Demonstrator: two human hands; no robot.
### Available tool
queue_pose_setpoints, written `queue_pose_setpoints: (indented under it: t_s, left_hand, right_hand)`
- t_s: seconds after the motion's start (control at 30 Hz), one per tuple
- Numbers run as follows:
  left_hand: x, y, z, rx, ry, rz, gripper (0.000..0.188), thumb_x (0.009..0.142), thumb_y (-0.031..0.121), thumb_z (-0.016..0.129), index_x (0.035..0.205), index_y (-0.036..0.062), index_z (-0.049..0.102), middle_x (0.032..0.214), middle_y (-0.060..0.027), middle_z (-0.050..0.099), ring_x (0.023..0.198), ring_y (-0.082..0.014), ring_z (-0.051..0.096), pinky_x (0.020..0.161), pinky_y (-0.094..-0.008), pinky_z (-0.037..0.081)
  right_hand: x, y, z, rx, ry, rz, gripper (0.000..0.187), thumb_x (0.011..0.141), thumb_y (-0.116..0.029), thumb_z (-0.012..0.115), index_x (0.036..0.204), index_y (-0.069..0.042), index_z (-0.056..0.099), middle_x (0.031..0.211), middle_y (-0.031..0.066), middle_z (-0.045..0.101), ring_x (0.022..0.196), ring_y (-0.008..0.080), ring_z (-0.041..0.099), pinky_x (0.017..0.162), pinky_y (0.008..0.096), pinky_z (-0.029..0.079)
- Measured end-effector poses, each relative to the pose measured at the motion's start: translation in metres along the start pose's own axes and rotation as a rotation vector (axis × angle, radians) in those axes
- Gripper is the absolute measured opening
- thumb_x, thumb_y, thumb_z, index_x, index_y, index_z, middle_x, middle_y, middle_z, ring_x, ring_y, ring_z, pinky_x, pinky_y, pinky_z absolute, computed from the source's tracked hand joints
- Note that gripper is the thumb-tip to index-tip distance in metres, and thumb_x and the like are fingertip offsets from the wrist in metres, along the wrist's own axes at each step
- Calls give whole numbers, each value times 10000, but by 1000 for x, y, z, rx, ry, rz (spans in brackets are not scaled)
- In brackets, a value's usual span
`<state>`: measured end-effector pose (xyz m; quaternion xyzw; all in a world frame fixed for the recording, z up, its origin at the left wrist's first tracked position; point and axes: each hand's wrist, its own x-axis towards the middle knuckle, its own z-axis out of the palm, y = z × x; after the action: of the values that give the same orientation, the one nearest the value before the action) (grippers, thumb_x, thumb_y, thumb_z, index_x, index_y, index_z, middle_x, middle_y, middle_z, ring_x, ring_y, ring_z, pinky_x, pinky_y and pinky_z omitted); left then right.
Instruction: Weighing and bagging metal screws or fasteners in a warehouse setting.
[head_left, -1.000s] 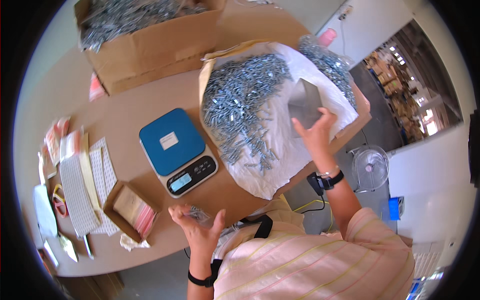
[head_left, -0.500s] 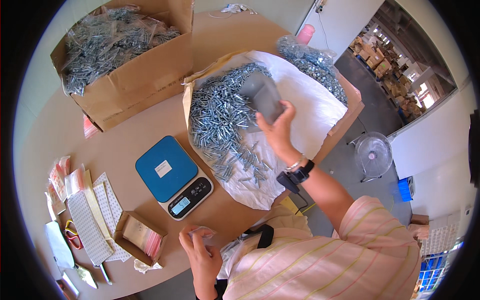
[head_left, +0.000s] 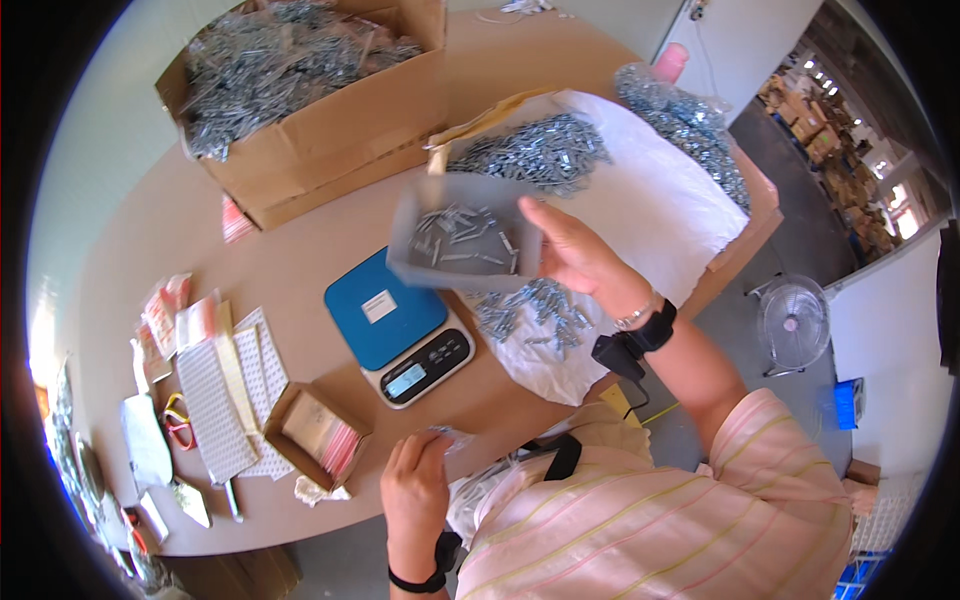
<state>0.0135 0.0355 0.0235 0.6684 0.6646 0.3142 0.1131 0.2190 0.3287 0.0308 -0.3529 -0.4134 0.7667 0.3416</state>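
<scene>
My right hand (head_left: 582, 252) grips the near right side of a grey plastic tray (head_left: 430, 272), which holds some loose silver screws (head_left: 465, 226). The tray hangs above the far right part of a digital scale (head_left: 372, 328) with a blue platform, between it and a pile of screws (head_left: 535, 150) on a white sheet (head_left: 640, 215). Part of that pile is hidden behind the tray. Closer to my body, my left hand (head_left: 414, 492) pinches a small clear plastic bag (head_left: 450, 436) just off the table's front edge.
A large cardboard box (head_left: 330, 150) of bagged screws stands at the far left. A small carton (head_left: 283, 425) of flat bags sits left of my left hand, with patterned sheets (head_left: 212, 415) and scissors (head_left: 178, 422) beyond it. A clear bag of hardware (head_left: 690, 140) lies far right.
My right hand has lifted the tray off the screw pile and brought it left toward the scale, with screws now visible inside. My left hand still holds the bag. The whole view has shifted.
</scene>
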Motion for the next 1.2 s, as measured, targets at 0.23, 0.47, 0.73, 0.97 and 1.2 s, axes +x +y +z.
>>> queue_pose_setpoints:
  t_s: [0.23, 0.47, 0.73, 0.97, 1.2]
  left_hand:
    - [-1, 20, 15, -85, 44, 15, 253, 725, -97, 650, 922, 56, 693, 949, -72, 688, 848, -273, 669, 733, -369, 556]
    - [-4, 24, 34, -138, 131, -105, 255, 740, -128, 658, 909, 63, 669, 936, -76, 687, 831, -282, 669, 721, -377, 549]
    - [-5, 17, 25, -122, 147, -224, 142, 831, -15, 742, 934, 48, 668, 910, -95, 708, 784, -291, 684, 689, -365, 547]
    - [-4, 16, 18, -41, 86, -57, 153, 796, -5, 757, 912, 43, 670, 889, -75, 678, 782, -267, 656, 681, -354, 539]
    - [8, 15, 25, -126, 53, -35, 196, 761, -59, 739, 915, 39, 669, 913, -89, 666, 811, -296, 634, 707, -386, 509]
  right_hand:
    - [34, 55, 71, -905, 96, -685, 652, 987, -462, 639, 1378, 38, 491, 1197, 199, 610, 1094, 311, 599, 960, 454, 494]
    - [-95, 60, 72, -967, -742, -605, 511, 859, -274, 803, 1229, -35, 545, 1148, 125, 558, 1084, 273, 563, 880, 405, 485]
    - [-118, 73, 50, -1129, -433, -547, 125, 827, -92, 754, 937, -75, 697, 917, 41, 651, 878, 254, 650, 738, 363, 544]
    - [-120, 72, 39, -1074, -439, -671, 104, 845, -100, 753, 927, -80, 693, 916, 29, 633, 861, 233, 631, 712, 356, 541]
    - [-113, 77, 47, -1017, -466, -667, 121, 839, -87, 746, 922, -70, 660, 958, 53, 599, 939, 268, 569, 836, 374, 497]
